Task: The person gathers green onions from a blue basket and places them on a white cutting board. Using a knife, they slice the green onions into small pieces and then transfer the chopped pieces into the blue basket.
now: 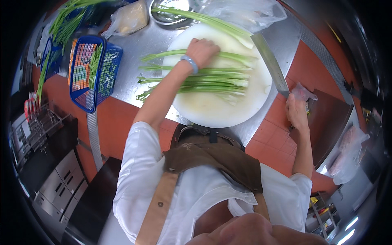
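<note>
Several long green stalks with pale ends, which look like celery [214, 82], lie side by side across a round white cutting board [226, 116]. Over the upper stalk of this row rests my left hand [202, 52], its fingers curled down; whether they grip the stalk is hidden. A thicker green stalk [214, 21] lies slantwise at the board's far edge. On the right, my right hand [296, 111] is closed around the handle end of a cleaver [269, 62], whose broad blade reaches over the board's right edge. The fingers hide the handle.
Left of the board, a blue plastic basket [103, 39] holds cut greens at the steel table's edge. Beyond stand a metal bowl [153, 15], a bagged pale block [130, 18] and clear plastic bags [245, 12]. More long greens [69, 27] lie at the far left.
</note>
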### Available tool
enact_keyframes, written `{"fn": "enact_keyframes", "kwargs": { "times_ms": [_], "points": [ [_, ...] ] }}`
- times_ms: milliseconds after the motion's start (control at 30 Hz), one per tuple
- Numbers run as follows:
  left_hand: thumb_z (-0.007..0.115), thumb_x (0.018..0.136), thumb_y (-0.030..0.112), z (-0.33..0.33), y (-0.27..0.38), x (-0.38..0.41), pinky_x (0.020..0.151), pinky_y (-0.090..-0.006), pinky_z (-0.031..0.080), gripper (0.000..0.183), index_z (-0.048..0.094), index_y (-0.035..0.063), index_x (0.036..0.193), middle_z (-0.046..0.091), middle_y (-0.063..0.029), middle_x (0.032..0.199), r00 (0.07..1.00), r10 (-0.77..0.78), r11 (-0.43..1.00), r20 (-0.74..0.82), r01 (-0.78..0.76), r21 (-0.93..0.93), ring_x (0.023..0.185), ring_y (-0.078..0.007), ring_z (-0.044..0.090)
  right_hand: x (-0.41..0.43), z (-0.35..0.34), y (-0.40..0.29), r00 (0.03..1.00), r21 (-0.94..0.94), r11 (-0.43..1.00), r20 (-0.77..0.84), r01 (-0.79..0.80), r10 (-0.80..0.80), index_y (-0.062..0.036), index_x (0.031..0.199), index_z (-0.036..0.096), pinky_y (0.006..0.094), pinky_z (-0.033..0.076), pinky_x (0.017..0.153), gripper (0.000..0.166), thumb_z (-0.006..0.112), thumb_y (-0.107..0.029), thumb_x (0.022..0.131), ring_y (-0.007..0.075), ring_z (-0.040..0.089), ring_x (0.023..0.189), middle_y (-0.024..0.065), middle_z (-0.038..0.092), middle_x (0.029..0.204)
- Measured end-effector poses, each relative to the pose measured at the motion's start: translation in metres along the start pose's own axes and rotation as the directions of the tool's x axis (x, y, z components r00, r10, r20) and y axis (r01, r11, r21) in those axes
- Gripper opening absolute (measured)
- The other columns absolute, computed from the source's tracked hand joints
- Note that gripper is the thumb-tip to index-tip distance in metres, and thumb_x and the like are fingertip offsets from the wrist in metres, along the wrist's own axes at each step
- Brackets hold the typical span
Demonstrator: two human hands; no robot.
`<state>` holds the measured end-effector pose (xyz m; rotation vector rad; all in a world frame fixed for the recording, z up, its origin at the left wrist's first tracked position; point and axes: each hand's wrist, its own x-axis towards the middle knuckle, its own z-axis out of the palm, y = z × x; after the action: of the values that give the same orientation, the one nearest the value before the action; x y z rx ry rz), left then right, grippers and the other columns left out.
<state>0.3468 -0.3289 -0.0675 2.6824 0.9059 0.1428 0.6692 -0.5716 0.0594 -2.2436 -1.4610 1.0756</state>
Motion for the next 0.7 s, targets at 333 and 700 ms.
{"fn": "enact_keyframes", "kwargs": {
  "times_ms": [333,700],
  "points": [
    [0.072,0.080,0.053,-0.044,-0.069,-0.092,0.099,-0.0522,0.039,0.066,0.057,0.0208,0.135,0.059,-0.0064,0.134,0.931,-0.274,0.942,-0.242,0.310,0.125,0.124,-0.0319,0.052,0.047,0.003,-0.059,0.965,-0.155,0.953,0.062,0.262,-0.255,0.0050,0.071,0.053,0.0455,0.038,0.056,0.056,0.035,-0.034,0.107,0.0354,0.047,0.050,0.0195,0.048,0.055],
    [0.063,0.093,0.038,-0.055,-0.122,-0.136,0.084,-0.0431,0.049,0.033,0.069,0.0179,0.119,0.067,-0.0077,0.100,0.944,-0.326,0.935,0.050,0.330,-0.129,0.100,-0.0321,0.063,0.125,0.035,-0.190,0.799,-0.345,0.757,0.472,0.555,-0.372,-0.0013,0.090,0.071,0.0515,0.047,0.071,0.048,0.044,-0.039,0.103,0.0461,0.061,0.076,0.0259,0.063,0.075]
  ]
}}
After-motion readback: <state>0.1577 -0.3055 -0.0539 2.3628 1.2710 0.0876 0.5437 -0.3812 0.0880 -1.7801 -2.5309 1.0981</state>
